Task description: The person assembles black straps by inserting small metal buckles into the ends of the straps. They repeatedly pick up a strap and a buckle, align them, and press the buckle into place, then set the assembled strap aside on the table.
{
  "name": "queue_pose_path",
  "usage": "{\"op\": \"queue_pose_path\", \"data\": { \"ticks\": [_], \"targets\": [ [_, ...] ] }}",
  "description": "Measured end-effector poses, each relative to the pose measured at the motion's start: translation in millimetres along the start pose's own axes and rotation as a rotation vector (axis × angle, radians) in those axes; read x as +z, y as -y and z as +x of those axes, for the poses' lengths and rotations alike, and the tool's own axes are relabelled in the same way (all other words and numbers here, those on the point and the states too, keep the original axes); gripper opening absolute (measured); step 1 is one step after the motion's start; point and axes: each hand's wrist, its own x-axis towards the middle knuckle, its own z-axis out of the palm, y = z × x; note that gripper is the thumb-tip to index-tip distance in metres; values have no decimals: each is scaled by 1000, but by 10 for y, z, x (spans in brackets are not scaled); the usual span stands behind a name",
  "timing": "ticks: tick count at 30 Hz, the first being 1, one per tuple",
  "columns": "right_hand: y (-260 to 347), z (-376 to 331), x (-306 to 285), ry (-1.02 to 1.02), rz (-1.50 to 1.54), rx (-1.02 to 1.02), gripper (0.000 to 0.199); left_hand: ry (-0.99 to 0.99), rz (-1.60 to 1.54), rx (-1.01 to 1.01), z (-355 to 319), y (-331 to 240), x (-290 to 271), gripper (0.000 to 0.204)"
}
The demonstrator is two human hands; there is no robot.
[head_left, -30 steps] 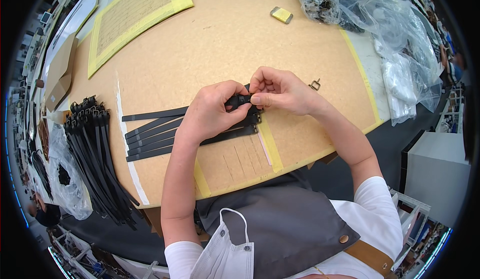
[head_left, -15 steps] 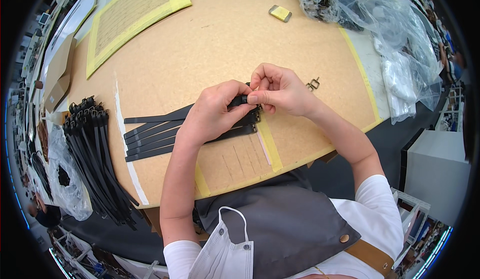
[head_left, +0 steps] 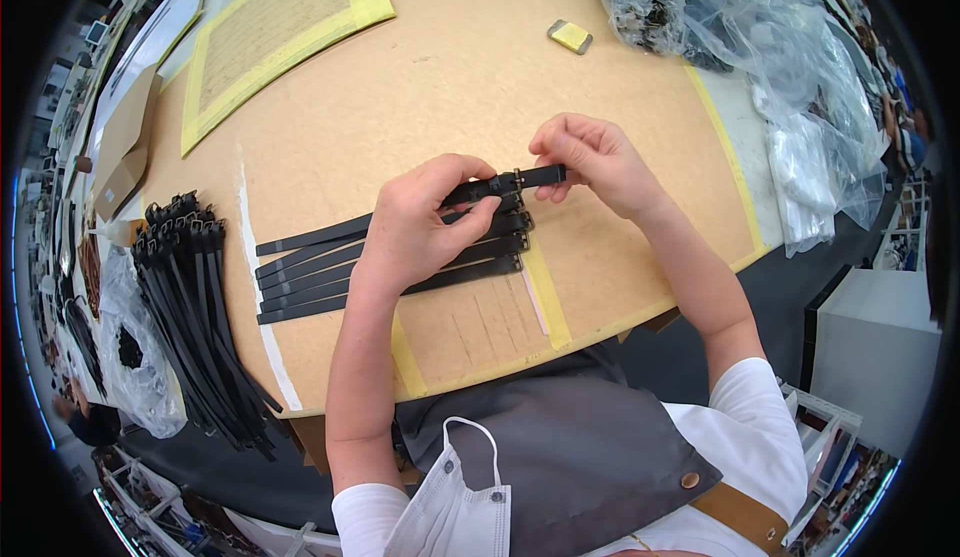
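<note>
Several black straps [head_left: 380, 278] lie side by side on the board, with metal buckles [head_left: 521, 241] at their right ends. My left hand [head_left: 425, 222] grips the topmost strap between thumb and fingers, just left of its buckle [head_left: 518, 179]. A short free strap end [head_left: 545, 175] sticks out to the right beyond that buckle. Curled around this end, the fingers of my right hand [head_left: 600, 162] lie partly behind it; their exact contact is hidden. My left hand covers the middle of the straps.
A bundle of black buckled straps [head_left: 190, 317] hangs over the table's left edge beside a plastic bag [head_left: 140, 357]. Clear plastic bags [head_left: 790, 87] lie at the far right. A small yellow-and-grey block [head_left: 570, 36] and a yellow-taped panel [head_left: 250, 57] lie farther back.
My right hand has moved away from my left, and the strap end and buckle now show between them. The small metal links seen right of my right hand are now hidden.
</note>
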Motion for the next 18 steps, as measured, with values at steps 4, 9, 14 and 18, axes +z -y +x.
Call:
{"op": "queue_pose_path", "data": {
  "ticks": [4,9,14,18],
  "targets": [
    [29,-19,-151,108,103,19,27,-14,12,-40,7,-46,-57,21],
    [-63,1,-91,216,73,-12,29,-24,32,-9,-9,-44,-61,20],
    [-167,27,47,205,-33,-90,32,-34,48,45,-19,-71,4,19],
    [-128,-28,233,161,-58,-14,36,-4,93,57,-34,-93,49,20]
  ]
}}
